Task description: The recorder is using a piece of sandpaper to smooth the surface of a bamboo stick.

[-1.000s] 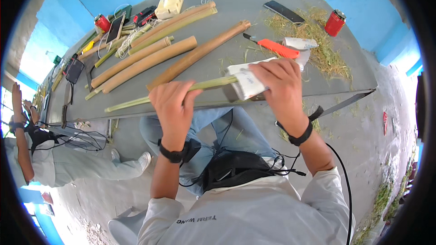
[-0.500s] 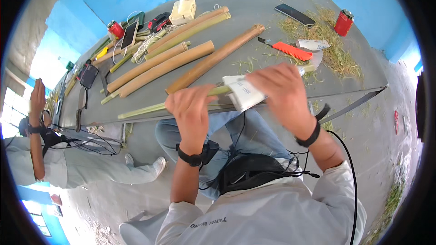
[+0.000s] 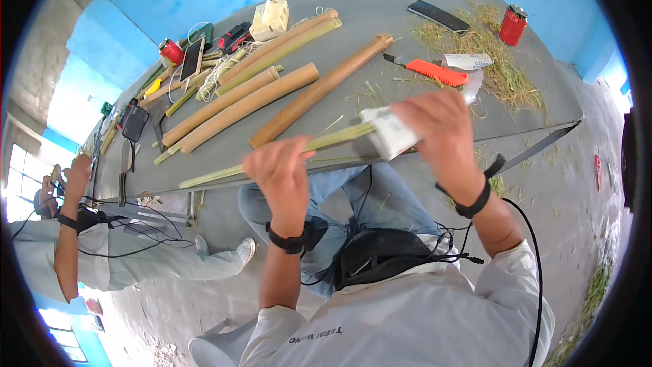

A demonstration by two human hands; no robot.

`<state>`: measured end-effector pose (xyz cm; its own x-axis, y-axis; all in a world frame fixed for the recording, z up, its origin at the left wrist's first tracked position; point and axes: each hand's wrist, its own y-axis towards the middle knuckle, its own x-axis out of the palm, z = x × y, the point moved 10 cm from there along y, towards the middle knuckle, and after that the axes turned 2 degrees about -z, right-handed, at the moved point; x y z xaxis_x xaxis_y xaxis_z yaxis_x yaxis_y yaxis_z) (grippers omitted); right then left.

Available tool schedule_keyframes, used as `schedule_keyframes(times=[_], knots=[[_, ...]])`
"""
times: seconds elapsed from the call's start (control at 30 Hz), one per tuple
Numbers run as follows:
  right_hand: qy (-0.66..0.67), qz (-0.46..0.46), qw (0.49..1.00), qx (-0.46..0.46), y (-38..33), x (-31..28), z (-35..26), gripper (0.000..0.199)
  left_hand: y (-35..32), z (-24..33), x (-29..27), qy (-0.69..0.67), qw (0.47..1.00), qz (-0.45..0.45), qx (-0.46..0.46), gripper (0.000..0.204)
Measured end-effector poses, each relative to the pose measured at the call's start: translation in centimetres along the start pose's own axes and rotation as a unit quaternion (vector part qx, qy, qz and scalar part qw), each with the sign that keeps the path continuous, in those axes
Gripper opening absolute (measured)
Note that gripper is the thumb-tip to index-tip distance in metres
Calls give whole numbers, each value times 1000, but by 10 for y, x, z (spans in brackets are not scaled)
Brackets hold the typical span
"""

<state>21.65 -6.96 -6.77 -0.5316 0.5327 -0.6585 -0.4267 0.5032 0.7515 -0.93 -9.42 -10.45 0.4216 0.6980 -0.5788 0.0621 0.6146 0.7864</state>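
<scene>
A long, pale green bamboo strip [image 3: 343,136] slants across the near edge of the grey table. My left hand [image 3: 277,175] is closed around its middle, and the strip's left end sticks out past the fingers. Blurred by motion, my right hand [image 3: 438,139] grips a folded white printed sheet [image 3: 392,136] wrapped around the strip farther right. The sheet looks like sandpaper, but its inner face is hidden. Beyond my right hand lie an orange utility knife [image 3: 438,73], another white sheet piece [image 3: 467,61] and a heap of thin shavings [image 3: 509,85].
Several bamboo poles [image 3: 251,105] lie on the table [image 3: 353,10] beyond my left hand. Behind them are a tissue pack [image 3: 270,22], phones and a red can [image 3: 171,52]. Another red can [image 3: 513,25] stands at the far right. A person [image 3: 75,197] is at the left.
My right hand and the white sheet have slid right along the strip, baring more of it between my hands. My left hand keeps its hold. The other person's raised hand has lowered.
</scene>
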Motion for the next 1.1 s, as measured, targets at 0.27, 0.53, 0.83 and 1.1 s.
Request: schedule_keyframes(times=[0.27, 0.53, 0.83, 1.1], knots=[[-27, 15, 999, 43, -5, -14, 18, 37, 5, -14, -14, 15, 1000, -12, -22, 17], [-5, 3, 1000, 22, -5, -24, 19, 32, 8, -4, -13, -2, 999, -52, 16, 13], [12, 5, 1000, -17, 2, -16, 10, 28, 1, -3, -19, 29, 998, -62, 14, 15], [72, 4, 997, -23, 4, 0, -13, 40, 7, 3, -14, 16, 996, -82, -15, 15]])
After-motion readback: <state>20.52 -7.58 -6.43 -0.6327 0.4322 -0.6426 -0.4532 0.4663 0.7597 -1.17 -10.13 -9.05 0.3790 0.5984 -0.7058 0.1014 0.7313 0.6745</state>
